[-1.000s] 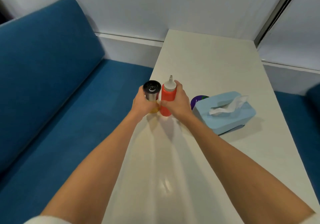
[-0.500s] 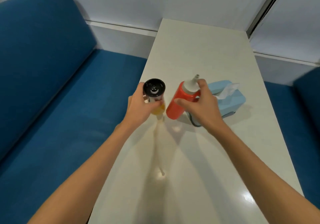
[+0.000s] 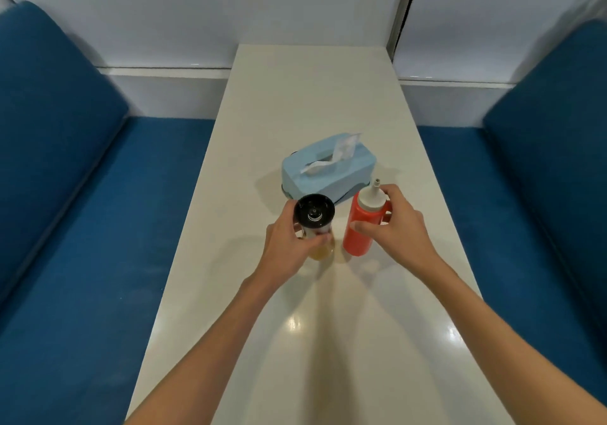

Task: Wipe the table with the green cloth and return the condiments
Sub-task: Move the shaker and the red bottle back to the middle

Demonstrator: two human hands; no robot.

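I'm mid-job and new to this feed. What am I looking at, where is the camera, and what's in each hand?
There is no machine: a person wears one camera on the head, looking down at their own bare arms. The left hand grips a black-capped glass bottle with yellowish liquid. The right hand grips a red squeeze bottle with a white nozzle. Both stand near a blue tissue box on the white table, between blue benches. No green cloth shows.

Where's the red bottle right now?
Head view, mid-table: the red bottle is gripped by the right hand, just right of the black-capped bottle in the left hand, in front of the tissue box.
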